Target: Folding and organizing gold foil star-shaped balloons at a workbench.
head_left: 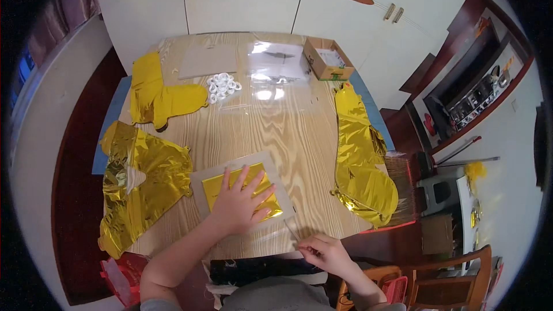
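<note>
My left hand (239,198) lies flat with fingers spread on a folded square of shiny gold foil (214,187). Beneath the foil is a grey cardboard sheet (199,193), its edges showing all round. Close to the table's near edge, my right hand (325,251) is closed in a pinch on a thin pale strip (292,230), which runs up toward the cardboard's lower right corner. What the strip is, I cannot tell. Left of the cardboard, a large crumpled gold foil balloon (158,164) lies flat.
Another flat gold foil balloon (147,89) lies at the far left, one more (360,155) along the right edge. Toward the back are a pile of white rings (222,87), a grey board (207,60), a clear plastic sheet (279,69) and an open cardboard box (334,72). A wooden chair (446,288) stands lower right.
</note>
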